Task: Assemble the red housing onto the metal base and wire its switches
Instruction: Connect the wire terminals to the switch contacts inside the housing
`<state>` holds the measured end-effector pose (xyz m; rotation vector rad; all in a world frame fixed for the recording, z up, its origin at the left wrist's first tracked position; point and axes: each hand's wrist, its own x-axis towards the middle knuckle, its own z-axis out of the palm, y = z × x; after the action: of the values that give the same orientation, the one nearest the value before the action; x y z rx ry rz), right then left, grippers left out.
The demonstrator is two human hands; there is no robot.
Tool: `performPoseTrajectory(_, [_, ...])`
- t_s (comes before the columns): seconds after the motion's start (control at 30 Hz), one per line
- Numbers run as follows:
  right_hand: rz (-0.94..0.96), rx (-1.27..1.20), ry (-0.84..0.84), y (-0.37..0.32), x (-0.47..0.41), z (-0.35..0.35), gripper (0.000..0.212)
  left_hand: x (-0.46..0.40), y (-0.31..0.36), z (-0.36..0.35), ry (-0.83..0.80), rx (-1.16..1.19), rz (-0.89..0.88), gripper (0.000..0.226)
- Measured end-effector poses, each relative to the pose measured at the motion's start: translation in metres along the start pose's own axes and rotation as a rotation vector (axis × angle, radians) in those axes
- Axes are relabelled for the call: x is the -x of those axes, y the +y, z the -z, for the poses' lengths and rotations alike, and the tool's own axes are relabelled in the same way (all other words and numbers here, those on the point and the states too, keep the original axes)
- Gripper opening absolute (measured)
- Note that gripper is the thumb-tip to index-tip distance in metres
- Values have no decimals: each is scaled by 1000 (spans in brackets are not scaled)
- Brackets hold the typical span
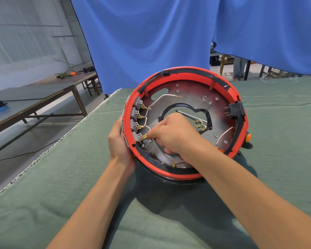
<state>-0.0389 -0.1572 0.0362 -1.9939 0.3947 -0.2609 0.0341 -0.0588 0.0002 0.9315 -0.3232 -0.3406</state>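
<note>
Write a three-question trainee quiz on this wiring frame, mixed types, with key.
1. True or false: the left hand grips the outside of the red housing.
2. The right hand pinches a brass connector at which grey switch? A nearest the camera, B farthest.
3. What tool lies inside the metal base's centre hole?

Key: 1 true. 2 A. 3 a screwdriver.
</note>
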Motion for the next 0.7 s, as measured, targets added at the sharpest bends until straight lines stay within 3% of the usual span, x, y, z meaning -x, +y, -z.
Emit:
performPoseTrajectory(0.27, [-6,22,-30,-2,2,-1,42,1,0,-1,9,16,-20,36])
performPoseTrajectory(0.43, [7,5,-78,-5,3,1,20,3,0,0,37,20,-20,35])
performPoseTrajectory(0.7, [10,66,-118,-5,4,1,35,5,0,1,89,18,-61,23])
